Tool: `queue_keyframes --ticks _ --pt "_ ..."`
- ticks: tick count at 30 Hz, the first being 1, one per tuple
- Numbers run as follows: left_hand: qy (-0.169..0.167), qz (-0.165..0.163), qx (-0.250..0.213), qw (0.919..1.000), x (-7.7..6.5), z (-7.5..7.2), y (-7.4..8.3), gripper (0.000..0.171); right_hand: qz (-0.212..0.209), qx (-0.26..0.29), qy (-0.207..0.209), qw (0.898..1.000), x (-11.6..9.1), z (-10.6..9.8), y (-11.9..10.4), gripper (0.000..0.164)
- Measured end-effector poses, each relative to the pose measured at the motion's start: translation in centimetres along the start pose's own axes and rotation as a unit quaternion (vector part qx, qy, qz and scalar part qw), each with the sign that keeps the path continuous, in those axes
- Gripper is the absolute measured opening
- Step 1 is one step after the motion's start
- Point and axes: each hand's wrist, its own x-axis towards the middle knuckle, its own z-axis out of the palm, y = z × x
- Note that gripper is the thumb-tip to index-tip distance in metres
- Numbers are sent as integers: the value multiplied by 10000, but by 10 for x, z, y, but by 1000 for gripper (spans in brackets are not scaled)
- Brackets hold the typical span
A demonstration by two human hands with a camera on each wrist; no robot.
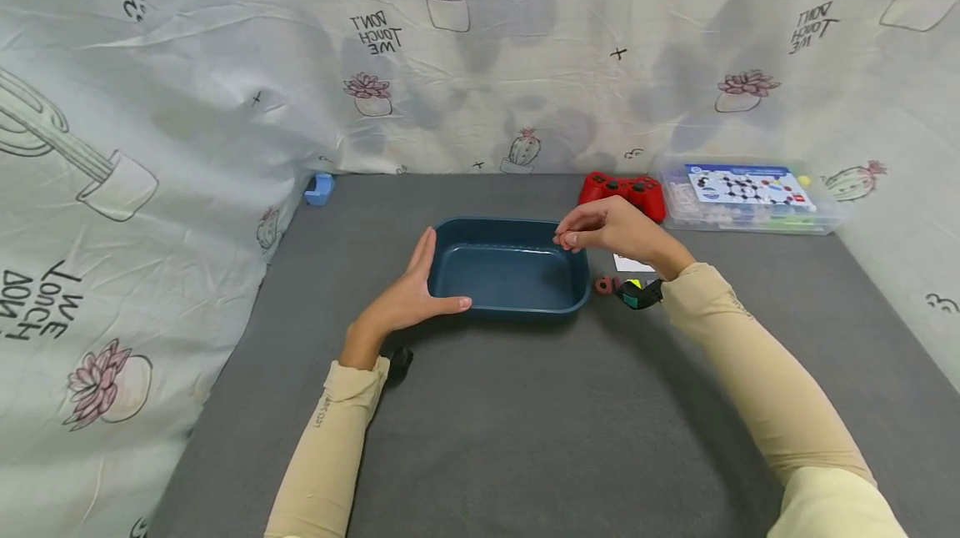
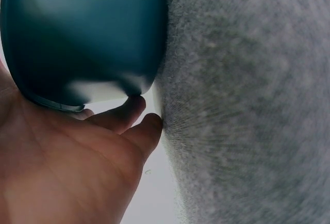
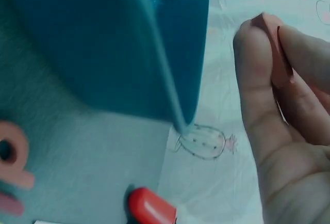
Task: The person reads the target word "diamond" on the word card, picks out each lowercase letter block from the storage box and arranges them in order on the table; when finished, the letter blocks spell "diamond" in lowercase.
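A dark blue rectangular tub (image 1: 510, 278) stands on the grey surface. My left hand (image 1: 408, 292) lies at its left end, the fingers extended along the outside and the thumb stretched over the near rim. In the left wrist view, fingertips (image 2: 135, 105) meet the tub's outer wall. Above the tub's far right corner, my right hand (image 1: 618, 231) pinches a small, flat reddish-brown piece (image 3: 280, 61) between thumb and fingers. The fingers cover much of that piece, so its full shape is hidden.
A ring-shaped reddish piece (image 1: 603, 285) lies right of the tub, near a white card (image 1: 633, 263). Behind are a red game controller (image 1: 637, 192) and a clear plastic box (image 1: 750, 217) with a printed sheet. A light blue object (image 1: 319, 189) sits at the far left corner.
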Motion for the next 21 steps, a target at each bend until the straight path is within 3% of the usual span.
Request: queue_keyframes --ticks 15,21 --pt "-114 31 -247 9996 0 -1 -1 137 262 690 513 9960 -43 -21 18 22" --pt "-128 24 -255 9996 0 -1 -2 137 505 295 834 9948 -62 -31 37 38"
